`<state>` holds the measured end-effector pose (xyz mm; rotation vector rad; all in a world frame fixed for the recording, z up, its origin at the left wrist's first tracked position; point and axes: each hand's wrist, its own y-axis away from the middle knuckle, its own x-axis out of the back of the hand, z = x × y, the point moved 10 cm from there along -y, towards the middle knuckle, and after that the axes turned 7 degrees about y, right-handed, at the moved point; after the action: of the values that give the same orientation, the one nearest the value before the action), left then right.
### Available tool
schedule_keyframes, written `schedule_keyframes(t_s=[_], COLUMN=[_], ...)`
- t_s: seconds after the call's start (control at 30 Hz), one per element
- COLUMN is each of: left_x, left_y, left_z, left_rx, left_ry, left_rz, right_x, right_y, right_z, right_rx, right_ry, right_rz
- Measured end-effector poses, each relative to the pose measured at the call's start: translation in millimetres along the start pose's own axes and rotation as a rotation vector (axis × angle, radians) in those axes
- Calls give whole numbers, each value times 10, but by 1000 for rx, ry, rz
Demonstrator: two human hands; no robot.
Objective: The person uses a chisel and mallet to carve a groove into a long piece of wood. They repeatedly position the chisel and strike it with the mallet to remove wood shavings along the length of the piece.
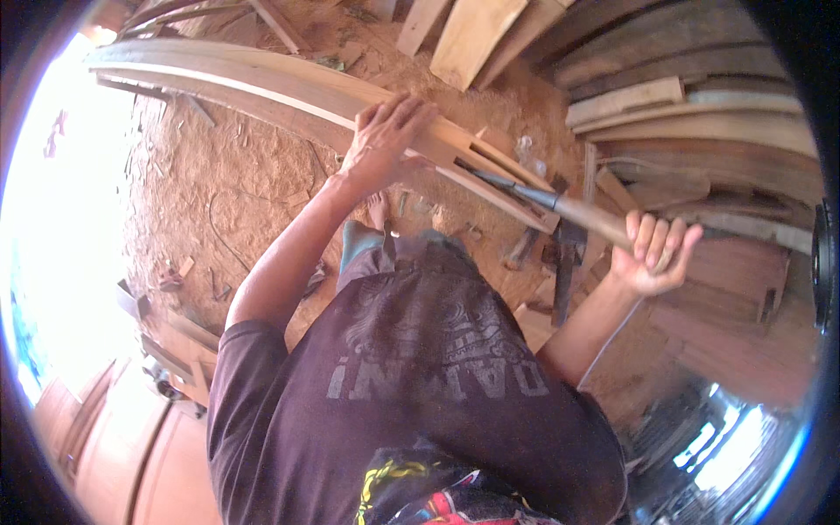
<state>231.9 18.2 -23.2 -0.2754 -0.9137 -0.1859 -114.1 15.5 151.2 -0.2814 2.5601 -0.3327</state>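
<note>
A long pale wooden beam (271, 77) runs from the far left toward the middle right, with narrow slots cut near its right end. My left hand (383, 142) grips it from above, fingers over the far edge and thumb on the near side. In my right hand (654, 252) is a long chisel (595, 219), held with the fingers wrapped round its wooden handle. Its dark metal blade slants left to the beam, and the tip sits at the nearer slot (468, 165); how deep it goes is hidden.
Shavings and offcuts cover the brown floor (254, 175). Boards (477, 39) lie beyond the beam, and more stacked planks (691, 109) stand at the right. Wooden panels (118, 446) are at the lower left. A bare foot (377, 210) shows below the beam.
</note>
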Motion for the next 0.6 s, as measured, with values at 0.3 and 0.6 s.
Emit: schedule_keyframes(t_s=[0.3,0.6], left_x=[-23,215], left_y=[-157,-79], left_z=[-110,108], left_rx=[10,19], left_ry=[-114,152], left_rz=[14,-69], right_x=[-435,-835], right_y=[-123,-37], right_z=[-614,-1325], right_rx=[148,115], right_ry=[107,216], right_rz=[-44,-273])
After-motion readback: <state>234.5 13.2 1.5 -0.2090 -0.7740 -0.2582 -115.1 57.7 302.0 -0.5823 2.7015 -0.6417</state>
